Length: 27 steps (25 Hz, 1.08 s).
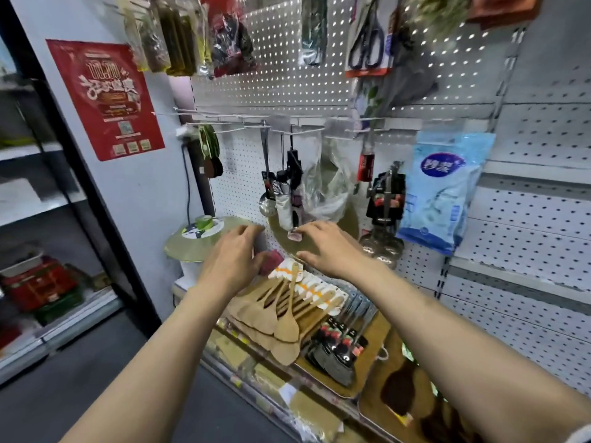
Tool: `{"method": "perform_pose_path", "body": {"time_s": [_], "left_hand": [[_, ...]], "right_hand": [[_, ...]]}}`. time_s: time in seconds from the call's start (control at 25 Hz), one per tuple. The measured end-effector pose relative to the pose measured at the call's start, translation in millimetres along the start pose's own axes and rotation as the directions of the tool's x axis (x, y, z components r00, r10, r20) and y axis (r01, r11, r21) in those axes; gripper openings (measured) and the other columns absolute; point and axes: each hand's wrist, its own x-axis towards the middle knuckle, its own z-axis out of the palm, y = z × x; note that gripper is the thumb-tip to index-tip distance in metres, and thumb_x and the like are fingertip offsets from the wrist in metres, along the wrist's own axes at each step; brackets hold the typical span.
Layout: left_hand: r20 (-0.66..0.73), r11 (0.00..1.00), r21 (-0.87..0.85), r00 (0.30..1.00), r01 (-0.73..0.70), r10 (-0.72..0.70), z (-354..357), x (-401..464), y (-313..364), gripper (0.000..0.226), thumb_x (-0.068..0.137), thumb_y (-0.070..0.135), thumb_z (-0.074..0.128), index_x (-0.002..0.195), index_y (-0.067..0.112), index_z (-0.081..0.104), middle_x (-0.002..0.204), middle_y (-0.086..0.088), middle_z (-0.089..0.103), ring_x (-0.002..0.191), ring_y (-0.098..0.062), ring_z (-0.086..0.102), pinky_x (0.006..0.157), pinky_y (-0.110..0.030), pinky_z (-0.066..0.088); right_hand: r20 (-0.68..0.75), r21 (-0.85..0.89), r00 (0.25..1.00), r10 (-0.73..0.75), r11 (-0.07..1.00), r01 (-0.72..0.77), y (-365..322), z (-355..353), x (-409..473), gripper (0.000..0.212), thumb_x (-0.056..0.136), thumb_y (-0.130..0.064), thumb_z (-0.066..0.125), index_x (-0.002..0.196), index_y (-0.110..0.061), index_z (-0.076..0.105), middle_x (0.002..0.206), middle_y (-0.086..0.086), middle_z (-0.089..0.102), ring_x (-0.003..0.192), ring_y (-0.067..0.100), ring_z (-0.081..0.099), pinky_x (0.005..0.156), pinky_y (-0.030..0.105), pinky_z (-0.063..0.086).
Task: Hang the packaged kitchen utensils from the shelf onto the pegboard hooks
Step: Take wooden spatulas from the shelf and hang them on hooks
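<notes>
A shop aisle: a white pegboard wall fills the upper and right of the frame, with a shelf running along the lower middle.

Nearest, two bare forearms reach in from the bottom edge. On the shelf, in the lower centre, lies a fanned pile of wooden spatulas; their long axes run from lower left to upper right, with the broad blades toward the lower left and the white-carded handle ends toward the pegboard. Just right of them lie dark-carded utensils on a tan tray.

Above the pile, the left hand is at a dark red object, its fingers curved and close together; whether they actually grip it cannot be told. The right hand is palm down, fingers loosely spread, fingertips beside a small pink tag.

Behind the hands, packaged tools hang upright from the hooks: a ladle, a black-handled packaged utensil and a blue bag at centre right. A red poster is fixed at upper left.
</notes>
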Motion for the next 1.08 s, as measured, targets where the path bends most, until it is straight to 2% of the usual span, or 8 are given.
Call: {"method": "perform_pose_path", "body": {"time_s": [0.24,0.4,0.48,0.56,0.72,0.84,1.0,1.08], "left_hand": [[0.107,0.994,-0.103,0.993,-0.036,0.047,69.8,100.8,-100.0,0.051,0.089,0.034,0.064,0.136,0.022,0.048,0.130,-0.011,0.054,0.119,-0.032,0.049,0.098,-0.046,0.044],[0.235,0.982,-0.168,0.964,-0.086,0.125,136.7,159.9,-157.2,0.052,0.088,0.032,0.066,0.135,0.017,0.050,0.127,-0.015,0.056,0.115,-0.034,0.052,0.094,-0.038,0.042],[0.337,0.974,-0.213,0.931,-0.073,0.143,175.5,184.7,-184.0,0.053,0.088,0.031,0.067,0.135,0.015,0.050,0.126,-0.015,0.056,0.117,-0.034,0.052,0.095,-0.035,0.039],[0.425,0.971,-0.224,0.889,-0.079,0.170,216.7,202.9,-203.9,0.053,0.088,0.035,0.066,0.135,0.017,0.050,0.128,-0.014,0.057,0.119,-0.033,0.052,0.098,-0.037,0.043],[0.589,0.971,-0.233,0.785,-0.060,0.190,295.2,221.9,-226.0,0.047,0.088,0.034,0.064,0.131,0.020,0.052,0.125,-0.014,0.060,0.118,-0.035,0.054,0.093,-0.042,0.047],[0.651,0.972,-0.234,0.737,-0.035,0.183,356.2,230.9,-243.1,0.047,0.084,0.036,0.065,0.127,0.020,0.055,0.121,-0.014,0.064,0.115,-0.034,0.057,0.093,-0.041,0.049],[0.717,0.965,-0.245,0.687,0.089,0.118,412.9,232.7,-255.9,0.044,0.088,0.030,0.068,0.127,0.012,0.058,0.116,-0.012,0.065,0.110,-0.030,0.059,0.085,-0.028,0.043],[0.734,0.960,-0.257,0.669,0.114,0.118,433.5,229.9,-259.3,0.038,0.087,0.032,0.068,0.119,0.013,0.061,0.109,-0.011,0.066,0.103,-0.030,0.061,0.080,-0.030,0.045]], "right_hand": [[0.056,-0.009,0.986,0.156,0.988,-0.155,14.8,64.0,110.8,0.058,0.092,-0.044,0.063,0.143,-0.022,0.047,0.144,0.008,0.049,0.136,0.028,0.042,0.113,0.044,0.035],[0.107,-0.011,0.929,0.355,0.935,-0.355,36.8,127.4,162.0,0.057,0.092,-0.048,0.060,0.140,-0.018,0.051,0.138,0.012,0.055,0.131,0.032,0.047,0.107,0.042,0.041],[0.167,-0.007,0.871,0.462,0.884,-0.467,47.0,161.7,178.3,0.053,0.094,-0.045,0.060,0.138,-0.018,0.053,0.136,0.012,0.057,0.128,0.032,0.050,0.101,0.038,0.045],[0.224,0.015,0.807,0.546,0.826,-0.563,59.1,199.3,186.8,0.048,0.095,-0.042,0.060,0.137,-0.019,0.055,0.136,0.010,0.058,0.126,0.030,0.053,0.096,0.035,0.045],[0.348,0.062,0.649,0.677,0.674,-0.736,84.8,281.3,197.1,0.042,0.095,-0.044,0.059,0.125,-0.017,0.062,0.127,0.009,0.065,0.119,0.030,0.059,0.090,0.035,0.049],[0.456,0.123,0.535,0.711,0.545,-0.829,101.9,343.2,208.2,0.039,0.095,-0.041,0.061,0.123,-0.015,0.065,0.127,0.009,0.065,0.115,0.027,0.061,0.086,0.030,0.048],[0.543,0.167,0.386,0.746,0.355,-0.920,126.2,404.1,225.5,0.044,0.098,-0.042,0.056,0.132,-0.015,0.058,0.138,0.006,0.058,0.126,0.026,0.055,0.101,0.033,0.045],[0.596,0.154,0.333,0.731,0.303,-0.941,136.5,424.5,232.2,0.046,0.101,-0.041,0.051,0.137,-0.013,0.053,0.140,0.006,0.056,0.127,0.027,0.054,0.098,0.031,0.043]]}}
